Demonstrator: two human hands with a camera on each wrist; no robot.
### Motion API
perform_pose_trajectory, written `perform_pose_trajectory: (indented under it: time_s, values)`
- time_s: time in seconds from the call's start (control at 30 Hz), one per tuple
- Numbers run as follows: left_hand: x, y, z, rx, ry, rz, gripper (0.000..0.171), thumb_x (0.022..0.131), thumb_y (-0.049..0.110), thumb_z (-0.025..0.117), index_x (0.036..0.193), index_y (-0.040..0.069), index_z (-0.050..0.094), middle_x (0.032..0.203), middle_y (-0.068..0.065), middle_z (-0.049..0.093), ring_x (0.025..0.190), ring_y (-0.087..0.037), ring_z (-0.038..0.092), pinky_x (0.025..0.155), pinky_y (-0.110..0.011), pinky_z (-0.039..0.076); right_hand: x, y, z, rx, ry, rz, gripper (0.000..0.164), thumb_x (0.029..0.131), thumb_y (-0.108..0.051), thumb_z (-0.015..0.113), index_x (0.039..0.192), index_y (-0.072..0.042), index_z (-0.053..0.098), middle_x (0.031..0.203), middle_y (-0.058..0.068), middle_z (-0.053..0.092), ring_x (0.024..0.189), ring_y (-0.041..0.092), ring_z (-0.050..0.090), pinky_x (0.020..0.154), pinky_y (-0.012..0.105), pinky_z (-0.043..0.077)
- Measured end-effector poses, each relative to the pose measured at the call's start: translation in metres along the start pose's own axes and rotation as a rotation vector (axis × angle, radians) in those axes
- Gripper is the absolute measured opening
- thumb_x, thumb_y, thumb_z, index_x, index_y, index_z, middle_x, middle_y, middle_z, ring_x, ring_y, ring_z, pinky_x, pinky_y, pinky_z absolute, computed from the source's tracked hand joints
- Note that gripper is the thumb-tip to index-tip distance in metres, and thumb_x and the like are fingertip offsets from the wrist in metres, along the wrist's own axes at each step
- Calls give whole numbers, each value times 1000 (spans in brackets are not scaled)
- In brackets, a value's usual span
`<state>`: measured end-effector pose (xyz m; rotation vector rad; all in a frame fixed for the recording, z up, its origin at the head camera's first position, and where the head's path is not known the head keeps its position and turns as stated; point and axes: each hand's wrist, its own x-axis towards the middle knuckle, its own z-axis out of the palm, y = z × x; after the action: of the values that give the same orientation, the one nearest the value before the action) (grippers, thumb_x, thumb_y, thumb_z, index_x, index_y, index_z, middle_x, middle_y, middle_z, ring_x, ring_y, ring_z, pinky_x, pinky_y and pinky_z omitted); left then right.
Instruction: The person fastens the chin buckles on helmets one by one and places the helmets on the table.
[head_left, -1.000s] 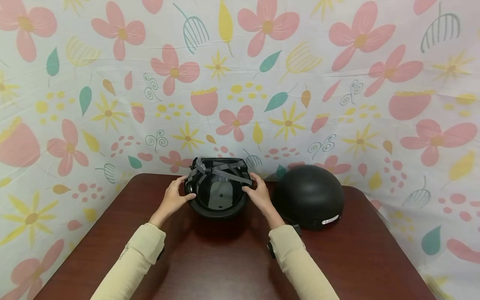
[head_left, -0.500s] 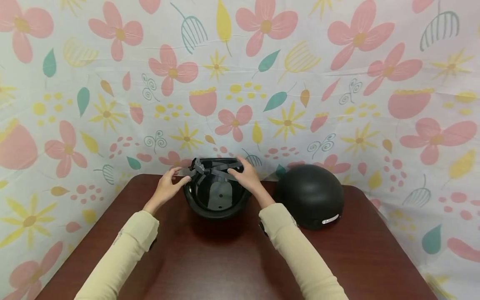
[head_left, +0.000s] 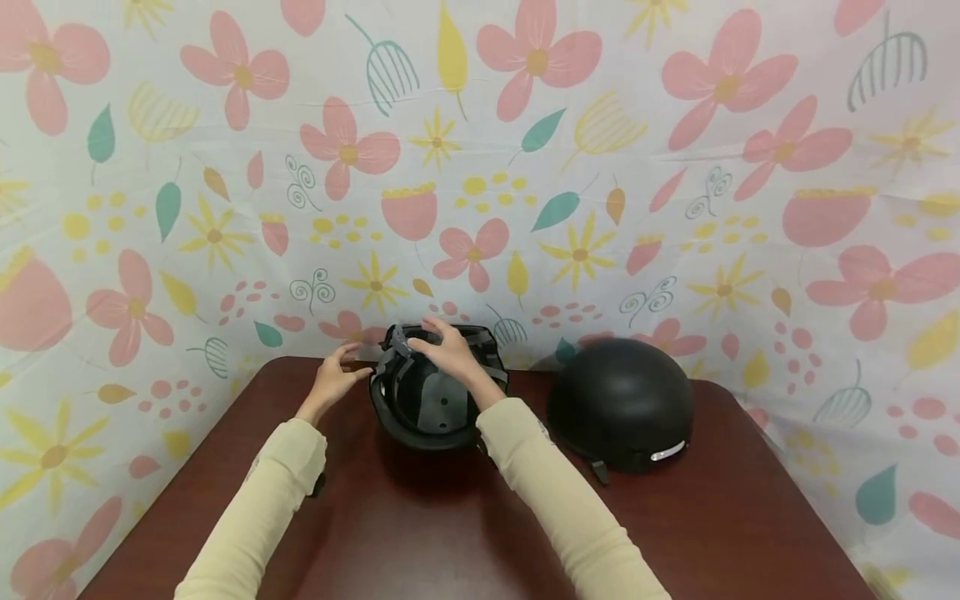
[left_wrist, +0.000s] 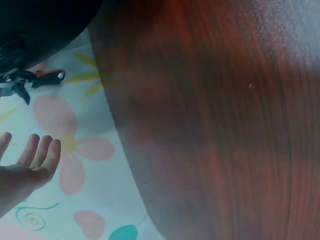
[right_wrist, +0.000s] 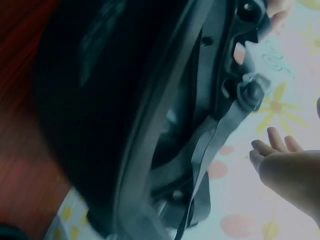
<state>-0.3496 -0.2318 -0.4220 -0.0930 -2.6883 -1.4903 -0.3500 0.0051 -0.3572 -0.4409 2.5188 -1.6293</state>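
Upturned helmet [head_left: 431,441], left hand [head_left: 330,383] beside it, right hand [head_left: 450,354] above it

Black, hollow side up and tipped toward the viewer, on the glossy red-brown table [head_left: 397,533], near the far edge. Inside the upturned helmet: gray lining [head_left: 453,412] with 2 dark dots.

Just left of the upturned helmet: left hand, thumb and fingers spread, nothing gripped. In the left wrist view, fingertips apart from a dark clip [left_wrist: 47,79] hanging at the upturned helmet's edge. Contact between left thumb and rim: impossible to tell.

Above the far left part of the upturned helmet: right hand, thumb and fingers likewise parted, near the gray straps [right_wrist: 207,140]. In the right wrist view, fingers well clear of a black fitting [right_wrist: 250,95] on the strap.

To the right of the upturned helmet, apart from it: second helmet [head_left: 618,404], also black, dome up, with a pale strip [head_left: 670,451] low on the near side and a short dark strap end [head_left: 600,472] below the rim.

In front of the upturned helmet: 2 cream sleeves [head_left: 258,508], cuffs folded back. Behind it: white cloth [head_left: 487,142] printed with pink, yellow and teal flowers and leaves.
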Motion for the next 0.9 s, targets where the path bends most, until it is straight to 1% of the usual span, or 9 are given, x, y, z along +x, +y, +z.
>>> perform_pose_trajectory:
  time_s: [0.1, 0.27, 0.37, 0.47, 0.57, 0.67, 0.77, 0.83, 0.9]
  values:
    - [1, -6, 6, -5, -14, 15, 62, 97, 11, 58, 151, 1, 31, 148, -32, 36, 129, -50, 45, 102, -57, 43, 6, 0, 9, 28, -14, -18, 58, 99, -29, 57, 152, -17, 36, 154, 7, 43, 147, 28, 32, 114, 48, 36]
    - [2, -13, 14, -61, -48, 45, 60, 97, 5, 55, 151, -1, 29, 144, -36, 38, 130, -51, 44, 103, -57, 43, 11, 10, 20, 29, -7, -20, 57, 99, -27, 58, 151, -14, 37, 151, 10, 46, 145, 28, 36, 114, 48, 37]
    - [2, -16, 19, -120, -62, 28, 60, 98, 7, 54, 152, 2, 29, 146, -34, 39, 131, -48, 44, 103, -56, 43, 11, 19, 25, 8, 1, -9, 58, 98, -27, 60, 150, -14, 39, 149, 11, 48, 142, 29, 40, 112, 48, 38]
    - [3, -20, 21, -183, -78, -1, 58, 100, 10, 52, 153, 6, 30, 146, -31, 41, 130, -46, 47, 101, -56, 44, 10, 24, 29, 8, 7, -2, 57, 98, -25, 60, 149, -13, 40, 148, 13, 49, 139, 30, 43, 110, 49, 40]
    - [2, -24, 22, -219, -115, -19, 56, 102, 15, 49, 154, 10, 29, 149, -29, 39, 130, -44, 47, 101, -57, 44, 7, 27, 33, 41, 5, 11, 56, 98, -24, 60, 149, -12, 40, 145, 14, 52, 136, 31, 47, 108, 49, 43]
    - [1, -27, 24, -257, -151, -45, 54, 104, 21, 46, 154, 12, 30, 152, -27, 37, 129, -42, 48, 103, -58, 43, 4, 29, 37, 72, 2, 24, 56, 98, -23, 59, 150, -12, 39, 141, 15, 55, 132, 31, 51, 106, 47, 45]
    - [-1, -29, 26, -294, -170, -67, 54, 104, 27, 46, 154, 12, 31, 151, -26, 38, 119, -35, 58, 104, -57, 43, 2, 31, 40, 90, 5, 27, 56, 98, -21, 59, 150, -12, 39, 139, 15, 57, 130, 31, 54, 104, 45, 47]
    - [-2, -29, 27, -316, -173, -81, 54, 104, 29, 47, 153, 11, 33, 149, -25, 41, 110, -26, 62, 104, -56, 44, 2, 33, 41, 90, 11, 25, 56, 98, -19, 59, 150, -11, 39, 138, 16, 58, 129, 31, 55, 103, 44, 48]
    - [-4, -29, 29, -323, -174, -82, 54, 104, 31, 47, 152, 10, 35, 146, -25, 43, 102, -16, 64, 103, -54, 45, 1, 35, 42, 81, 18, 23, 57, 98, -19, 60, 150, -10, 39, 136, 16, 59, 127, 31, 56, 102, 44, 49]
